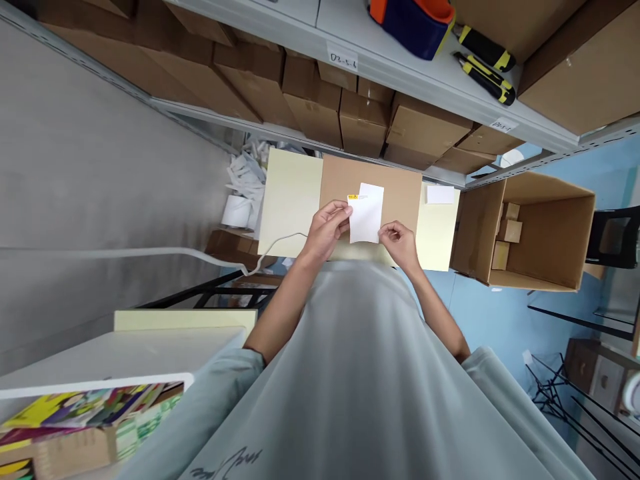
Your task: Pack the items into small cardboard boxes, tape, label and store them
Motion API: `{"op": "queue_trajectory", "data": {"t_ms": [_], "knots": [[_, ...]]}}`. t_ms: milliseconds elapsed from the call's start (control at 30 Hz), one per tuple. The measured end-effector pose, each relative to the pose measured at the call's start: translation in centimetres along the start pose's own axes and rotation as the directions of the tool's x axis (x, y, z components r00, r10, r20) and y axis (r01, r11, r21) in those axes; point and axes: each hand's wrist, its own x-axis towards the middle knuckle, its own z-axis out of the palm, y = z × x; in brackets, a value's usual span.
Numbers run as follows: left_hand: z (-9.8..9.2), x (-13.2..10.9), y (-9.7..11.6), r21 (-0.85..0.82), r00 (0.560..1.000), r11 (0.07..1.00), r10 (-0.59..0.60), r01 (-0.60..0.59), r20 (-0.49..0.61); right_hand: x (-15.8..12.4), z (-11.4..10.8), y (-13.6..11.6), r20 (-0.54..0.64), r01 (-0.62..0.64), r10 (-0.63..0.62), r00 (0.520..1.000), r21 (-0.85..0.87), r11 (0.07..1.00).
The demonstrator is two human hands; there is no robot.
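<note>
Between my two hands is a white paper sheet [365,223] with a small yellow printed mark at its top left corner. My left hand [327,227] pinches its left edge near that mark. At the lower right corner, my right hand [399,241] closes thumb and fingers on the same sheet. Part of a second white sheet [374,191] shows behind it; whether they are joined I cannot tell. Both are over a brown cardboard panel [345,175] on the pale yellow table [293,193].
A white slip [440,195] lies on the table's right side. An open carton [545,233] holding small boxes stands to the right. Ahead, a metal shelf [300,30] carries cardboard boxes [365,123] and two utility knives [485,77]. A pale cable [175,251] runs in from the left.
</note>
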Motion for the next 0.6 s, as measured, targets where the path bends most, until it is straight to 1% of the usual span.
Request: {"op": "queue_trajectory", "data": {"t_ms": [67,133,200,233,300,333,367,400,467,533,600], "knots": [[-0.6,-0.1,-0.1,0.044,0.999,0.999,0.033,-0.031,-0.035,-0.7,0.8,-0.1,-0.035,0.112,-0.116,0.993,-0.111,0.988],[-1.2,-0.4,-0.4,0.133,0.989,0.986,0.113,-0.100,-0.093,-1.7,1.5,0.1,-0.055,0.254,-0.280,0.959,-0.279,0.926],[-1.7,-0.7,-0.7,0.230,0.972,0.959,0.197,-0.165,-0.126,-2.9,2.1,0.4,-0.018,0.389,-0.442,0.897,-0.441,0.809],[-1.9,-0.9,-0.8,0.262,0.967,0.947,0.223,-0.185,-0.122,-3.5,2.2,0.7,0.016,0.444,-0.504,0.863,-0.501,0.743],[-2.2,-1.3,-1.3,0.291,0.967,0.935,0.236,-0.201,-0.093,-4.5,2.5,1.2,0.082,0.514,-0.580,0.811,-0.574,0.637],[-2.4,-1.4,-1.5,0.297,0.969,0.933,0.235,-0.202,-0.079,-4.9,2.5,1.4,0.100,0.529,-0.594,0.798,-0.588,0.612],[-2.5,-1.5,-1.7,0.307,0.969,0.930,0.235,-0.202,-0.073,-5.2,2.5,1.6,0.101,0.528,-0.593,0.799,-0.590,0.611],[-2.6,-1.5,-2.0,0.323,0.968,0.924,0.239,-0.203,-0.076,-5.4,2.5,1.7,0.084,0.510,-0.575,0.814,-0.579,0.637],[-2.6,-1.2,-2.3,0.364,0.962,0.908,0.257,-0.207,-0.095,-5.2,2.3,1.8,0.012,0.424,-0.488,0.873,-0.513,0.746],[-2.6,-0.4,-2.5,0.397,0.955,0.890,0.281,-0.225,-0.090,-4.3,2.1,2.0,-0.054,0.294,-0.340,0.939,-0.392,0.872],[-2.4,1.0,-2.6,0.424,0.953,0.871,0.298,-0.249,-0.053,-2.9,1.9,2.2,-0.071,0.144,-0.167,0.983,-0.257,0.956]]}}
